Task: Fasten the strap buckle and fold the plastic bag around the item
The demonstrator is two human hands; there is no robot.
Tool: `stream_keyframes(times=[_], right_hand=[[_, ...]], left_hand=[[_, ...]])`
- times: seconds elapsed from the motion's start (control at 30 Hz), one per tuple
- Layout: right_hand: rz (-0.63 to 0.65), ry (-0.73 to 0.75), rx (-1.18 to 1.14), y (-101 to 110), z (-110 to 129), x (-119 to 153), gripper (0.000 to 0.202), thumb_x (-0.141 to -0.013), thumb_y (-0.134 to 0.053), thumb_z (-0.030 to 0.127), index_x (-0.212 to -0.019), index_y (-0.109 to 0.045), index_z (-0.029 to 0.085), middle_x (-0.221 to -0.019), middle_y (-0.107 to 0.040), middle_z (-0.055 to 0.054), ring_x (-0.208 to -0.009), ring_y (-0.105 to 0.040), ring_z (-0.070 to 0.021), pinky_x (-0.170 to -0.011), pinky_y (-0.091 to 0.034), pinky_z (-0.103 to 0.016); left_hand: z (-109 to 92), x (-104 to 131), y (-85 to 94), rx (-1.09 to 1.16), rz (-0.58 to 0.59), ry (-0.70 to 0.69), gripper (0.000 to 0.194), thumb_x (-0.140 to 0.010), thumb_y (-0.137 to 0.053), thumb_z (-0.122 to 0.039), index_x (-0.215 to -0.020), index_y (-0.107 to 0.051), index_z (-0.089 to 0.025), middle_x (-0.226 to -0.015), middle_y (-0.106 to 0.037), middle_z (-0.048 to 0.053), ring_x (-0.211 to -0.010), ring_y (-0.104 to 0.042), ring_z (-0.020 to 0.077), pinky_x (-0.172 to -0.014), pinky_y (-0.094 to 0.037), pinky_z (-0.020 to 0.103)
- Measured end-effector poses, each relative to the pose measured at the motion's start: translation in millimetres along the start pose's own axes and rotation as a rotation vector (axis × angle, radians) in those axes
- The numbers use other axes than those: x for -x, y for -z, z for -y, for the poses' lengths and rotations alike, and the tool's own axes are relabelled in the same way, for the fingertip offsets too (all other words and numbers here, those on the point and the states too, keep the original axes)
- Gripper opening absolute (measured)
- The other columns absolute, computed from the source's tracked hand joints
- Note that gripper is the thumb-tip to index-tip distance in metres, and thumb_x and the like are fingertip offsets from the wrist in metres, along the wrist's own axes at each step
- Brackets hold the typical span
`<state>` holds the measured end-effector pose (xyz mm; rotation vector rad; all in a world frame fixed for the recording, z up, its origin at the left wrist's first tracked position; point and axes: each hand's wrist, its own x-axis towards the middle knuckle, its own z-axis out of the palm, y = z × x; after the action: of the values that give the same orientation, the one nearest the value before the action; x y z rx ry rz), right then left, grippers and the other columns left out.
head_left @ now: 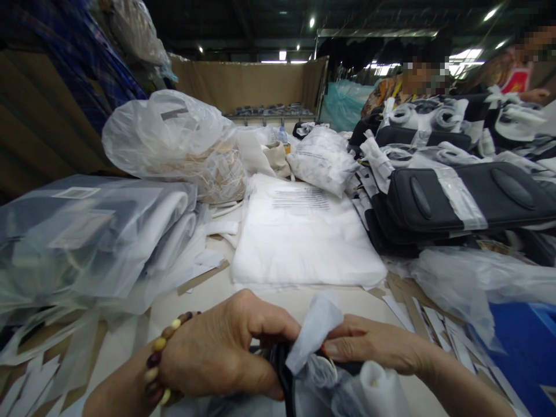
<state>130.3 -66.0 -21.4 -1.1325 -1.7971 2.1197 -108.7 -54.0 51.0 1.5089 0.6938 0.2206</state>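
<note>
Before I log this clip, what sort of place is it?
Probably a packing area in a factory or warehouse. Black padded cases wrapped in white are stacked high, flat plastic bags lie on the worktable, cardboard partitions stand behind, and other people work nearby.

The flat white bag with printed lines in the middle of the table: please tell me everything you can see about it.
The flat white bag looks like thin plastic film packed with something white and folded. It lies flat on the table, roughly square, with grey lines of small print near its far edge, too blurred to read. A black case lies to its right and a clear bag of pale string to its left. Neither hand touches it.
</note>
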Motion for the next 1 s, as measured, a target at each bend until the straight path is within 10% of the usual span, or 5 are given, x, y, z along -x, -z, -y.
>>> stream_keyframes(times=[0.17,0.4,0.53,0.8,1.0], right_hand=[[0.009,-0.083,-0.341,-7,-25,-7,0.045,-0.073,-0.057,0.060,-0.062,-0.051,0.017,-0.056,-0.035,0.005,-0.049,-0.028,-0.0060,-0.046,-0.023,-0.021],[-0.214,-0.108,0.282,13,-39,-13,0.058,-0.079,-0.039,0.068,-0.048,-0.028,0.020,-0.048,-0.021,0.006,-0.047,-0.019,-0.0077,-0.046,-0.016,-0.027],[-0.487,0.011,0.336,28,-30,-14,0.055,-0.079,-0.043,0.064,-0.054,-0.054,0.017,-0.052,-0.048,0.000,-0.052,-0.042,-0.0120,-0.052,-0.029,-0.027],[-0.402,0.339,-0.354,4,1,-27,0.027,-0.075,-0.065,0.039,-0.097,-0.067,0.022,-0.088,-0.066,-0.001,-0.077,-0.056,-0.0129,-0.066,-0.039,-0.024],[-0.194,0.589,0.472,-32,20,1,0.019,-0.082,-0.055,0.018,-0.095,-0.069,0.021,-0.099,-0.064,-0.005,-0.090,-0.059,-0.0157,-0.079,-0.044,-0.027]], left_hand=[[22,-19,5.0,0.235,0.007,0.064,0.029,-0.060,-0.071,-0.006,-0.087,-0.071,-0.017,-0.070,-0.065,-0.004,-0.066,-0.052,0.0085,-0.063,-0.040,0.016],[63,-53,20.2,0.292,0.040,0.143,0.033,-0.050,-0.070,-0.010,-0.083,-0.067,-0.015,-0.072,-0.063,-0.004,-0.068,-0.052,0.0090,-0.064,-0.039,0.017],[58,-55,19.5,0.215,0.016,0.158,0.029,-0.053,-0.065,-0.013,-0.082,-0.068,-0.015,-0.069,-0.060,-0.005,-0.065,-0.049,0.0084,-0.062,-0.037,0.016],[50,-48,6.3,-0.022,-0.087,-0.025,0.018,-0.065,-0.063,-0.019,-0.081,-0.071,-0.016,-0.072,-0.061,-0.002,-0.071,-0.052,0.0119,-0.070,-0.040,0.020],[55,-43,8.5,-0.374,-0.185,-0.006,0.045,-0.062,-0.057,-0.010,-0.107,-0.063,-0.014,-0.089,-0.067,0.003,-0.080,-0.057,0.0167,-0.075,-0.045,0.025]])
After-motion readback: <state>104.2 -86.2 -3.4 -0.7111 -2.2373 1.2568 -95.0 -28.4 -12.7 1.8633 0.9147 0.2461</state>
